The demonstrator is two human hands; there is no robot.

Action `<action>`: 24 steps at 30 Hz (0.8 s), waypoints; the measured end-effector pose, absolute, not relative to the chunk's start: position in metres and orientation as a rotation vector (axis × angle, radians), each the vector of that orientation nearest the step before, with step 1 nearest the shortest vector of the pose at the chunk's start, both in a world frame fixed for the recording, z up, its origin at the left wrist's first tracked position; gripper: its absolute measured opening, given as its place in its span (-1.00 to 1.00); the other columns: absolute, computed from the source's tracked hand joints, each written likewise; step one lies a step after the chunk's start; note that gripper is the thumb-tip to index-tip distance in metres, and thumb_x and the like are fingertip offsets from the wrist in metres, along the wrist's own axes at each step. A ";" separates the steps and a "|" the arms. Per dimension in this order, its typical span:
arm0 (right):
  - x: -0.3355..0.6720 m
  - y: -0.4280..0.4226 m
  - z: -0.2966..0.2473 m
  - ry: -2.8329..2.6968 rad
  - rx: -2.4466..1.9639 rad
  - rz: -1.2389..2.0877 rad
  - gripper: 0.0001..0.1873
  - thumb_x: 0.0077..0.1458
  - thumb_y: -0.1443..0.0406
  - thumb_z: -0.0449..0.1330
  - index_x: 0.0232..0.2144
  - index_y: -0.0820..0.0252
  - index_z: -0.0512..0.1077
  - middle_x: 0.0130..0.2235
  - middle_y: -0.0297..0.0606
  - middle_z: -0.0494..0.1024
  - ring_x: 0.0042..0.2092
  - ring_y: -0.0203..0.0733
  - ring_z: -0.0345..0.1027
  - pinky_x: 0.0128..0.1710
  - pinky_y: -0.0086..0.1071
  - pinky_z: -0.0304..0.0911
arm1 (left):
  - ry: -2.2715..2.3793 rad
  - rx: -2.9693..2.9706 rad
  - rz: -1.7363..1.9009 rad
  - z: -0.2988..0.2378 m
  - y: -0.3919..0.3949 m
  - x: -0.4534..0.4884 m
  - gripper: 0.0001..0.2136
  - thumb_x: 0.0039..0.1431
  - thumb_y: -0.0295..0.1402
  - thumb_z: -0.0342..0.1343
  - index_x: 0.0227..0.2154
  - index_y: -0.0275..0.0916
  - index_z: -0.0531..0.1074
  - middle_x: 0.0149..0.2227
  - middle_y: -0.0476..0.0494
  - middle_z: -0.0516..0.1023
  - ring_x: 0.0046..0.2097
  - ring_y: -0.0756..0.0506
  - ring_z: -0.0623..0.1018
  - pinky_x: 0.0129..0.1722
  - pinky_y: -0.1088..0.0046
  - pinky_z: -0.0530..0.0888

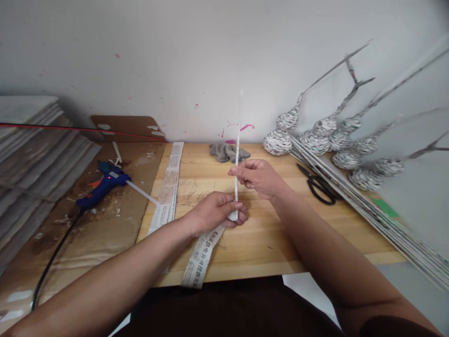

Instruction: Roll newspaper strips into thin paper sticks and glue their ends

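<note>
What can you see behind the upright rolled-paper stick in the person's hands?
Behind the rolled-paper stick are a crumpled grey cloth on the wooden tabletop and the pink-marked wall. The part of the cloth directly behind the stick is covered and cannot be seen.

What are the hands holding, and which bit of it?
A paper stick: the left hand grips its bottom end, and the right hand pinches it a little higher up.

In front of the cloth point(224, 153), passage is barred by left hand point(220, 209), right hand point(257, 177) and stick point(238, 136); right of it, free bench point(261, 238) is bounded by gourds point(278, 142) and scissors point(322, 189).
</note>
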State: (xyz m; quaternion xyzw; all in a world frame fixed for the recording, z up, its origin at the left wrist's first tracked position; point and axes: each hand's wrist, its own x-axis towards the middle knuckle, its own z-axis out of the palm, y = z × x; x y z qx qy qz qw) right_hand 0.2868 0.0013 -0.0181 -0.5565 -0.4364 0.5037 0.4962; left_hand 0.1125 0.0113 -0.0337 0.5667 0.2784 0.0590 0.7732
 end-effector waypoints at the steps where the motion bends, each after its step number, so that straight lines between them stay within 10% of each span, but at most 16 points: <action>1: 0.287 0.001 -0.018 -1.060 -1.357 1.190 -0.64 -0.20 0.09 0.41 -0.55 0.25 0.44 -0.61 -0.39 0.27 -0.58 -0.45 0.03 -0.64 -0.47 -0.21 | 0.604 1.230 0.126 -0.033 0.011 0.112 -0.73 0.21 -0.22 0.07 -0.26 -0.37 0.47 -0.28 -0.25 0.57 -0.24 -0.05 0.56 -0.21 0.37 0.46; 10: 0.295 -0.002 -0.014 -1.183 -1.134 1.589 -0.67 -0.03 0.10 0.31 -0.33 0.29 0.56 -0.57 -0.37 0.32 -0.57 -0.46 0.05 -0.67 -0.51 -0.24 | 0.565 1.202 0.113 -0.032 0.014 0.111 -0.71 0.19 -0.19 0.09 -0.22 -0.35 0.49 -0.26 -0.26 0.59 -0.21 -0.09 0.58 -0.16 0.30 0.48; 24: 0.279 0.001 -0.019 -1.082 -1.281 1.268 -0.61 -0.07 0.02 0.30 -0.41 0.27 0.53 -0.58 -0.40 0.31 -0.55 -0.44 0.12 -0.66 -0.51 -0.17 | 0.670 1.063 0.362 -0.038 0.020 0.113 -0.74 -0.01 -0.26 0.30 -0.38 -0.31 0.37 -0.35 -0.18 0.57 -0.37 -0.03 0.54 -0.45 0.50 0.47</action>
